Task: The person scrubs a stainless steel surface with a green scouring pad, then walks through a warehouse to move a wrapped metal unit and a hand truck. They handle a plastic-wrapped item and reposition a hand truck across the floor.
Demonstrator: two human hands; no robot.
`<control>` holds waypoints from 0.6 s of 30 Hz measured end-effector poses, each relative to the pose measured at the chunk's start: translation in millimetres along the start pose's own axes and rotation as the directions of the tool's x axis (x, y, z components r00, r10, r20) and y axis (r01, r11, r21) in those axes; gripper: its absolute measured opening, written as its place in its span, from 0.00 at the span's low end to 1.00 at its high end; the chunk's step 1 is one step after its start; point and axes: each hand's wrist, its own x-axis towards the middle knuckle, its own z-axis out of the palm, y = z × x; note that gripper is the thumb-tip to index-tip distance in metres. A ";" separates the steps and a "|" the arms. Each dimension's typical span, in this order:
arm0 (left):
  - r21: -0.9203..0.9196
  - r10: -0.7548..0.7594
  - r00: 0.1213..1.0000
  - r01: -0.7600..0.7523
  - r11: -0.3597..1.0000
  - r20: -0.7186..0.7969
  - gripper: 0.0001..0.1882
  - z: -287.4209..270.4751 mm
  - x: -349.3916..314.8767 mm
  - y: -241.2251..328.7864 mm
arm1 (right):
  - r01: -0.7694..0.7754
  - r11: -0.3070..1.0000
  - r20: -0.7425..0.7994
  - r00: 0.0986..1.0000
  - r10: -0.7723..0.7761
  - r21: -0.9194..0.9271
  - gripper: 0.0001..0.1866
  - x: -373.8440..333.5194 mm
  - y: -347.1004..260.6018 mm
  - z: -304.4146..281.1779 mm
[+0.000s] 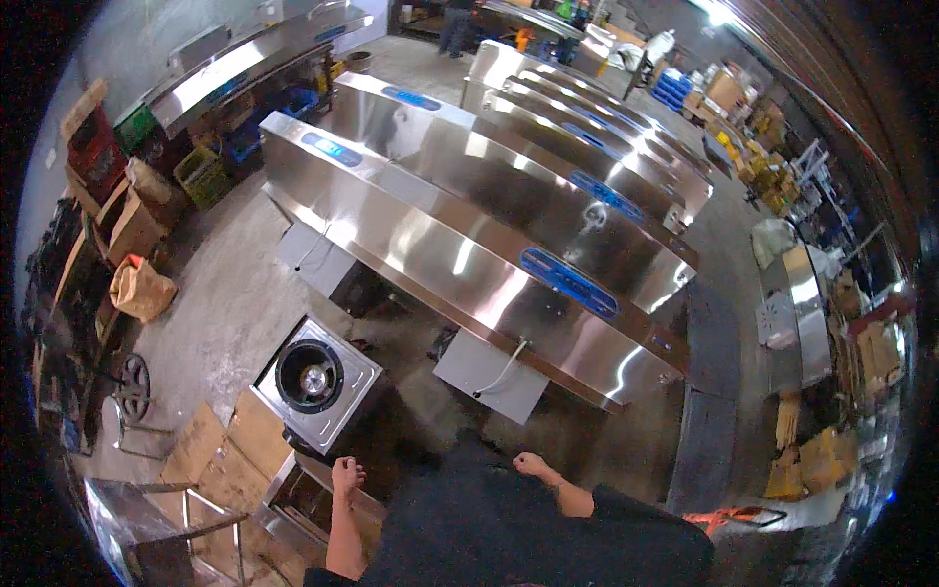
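Loosely bent, with small gaps between the fingers, my left hand (347, 475) shows nothing in it. It is nearest to a metal gas stove (360, 368) with a round black burner (310, 377), though apart from it. An open metal box (284, 489) lies below and left of that hand. My right hand (529, 464) is curled closed in front of my dark shirt, with nothing visible in it. Beyond it, a grey box (489, 377) with a white cable (506, 367) hangs under a long stainless steel unit (430, 249) bearing blue labels.
More long steel units (489, 147) stand in rows behind. On the left are cardboard sheets (235, 460), a metal frame (186, 519), a paper sack (142, 289) and crates (200, 176). Boxes line the right wall. Another person (455, 29) stands at the far end.
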 end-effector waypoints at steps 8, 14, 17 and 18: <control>0.295 -0.043 0.986 -0.006 0.955 0.162 0.12 88.0 -32.4 -40.9 | -0.088 0.867 -0.182 0.962 0.201 0.491 0.19 -65.3 101.4 10.1; 0.698 -0.009 0.990 -0.093 0.710 0.142 0.15 130.5 -87.1 -99.6 | 0.029 0.682 -0.299 0.912 0.282 0.731 0.13 -179.6 182.8 19.9; 0.676 -0.075 0.977 -0.081 0.733 0.198 0.16 184.1 -111.8 -115.2 | -0.010 0.337 -0.114 0.931 0.348 0.941 0.12 -233.5 324.5 101.2; 0.710 -0.059 0.968 -0.136 0.691 0.244 0.16 212.4 -108.3 -116.5 | -0.010 -0.010 0.013 0.940 0.342 1.000 0.11 -255.1 373.2 133.6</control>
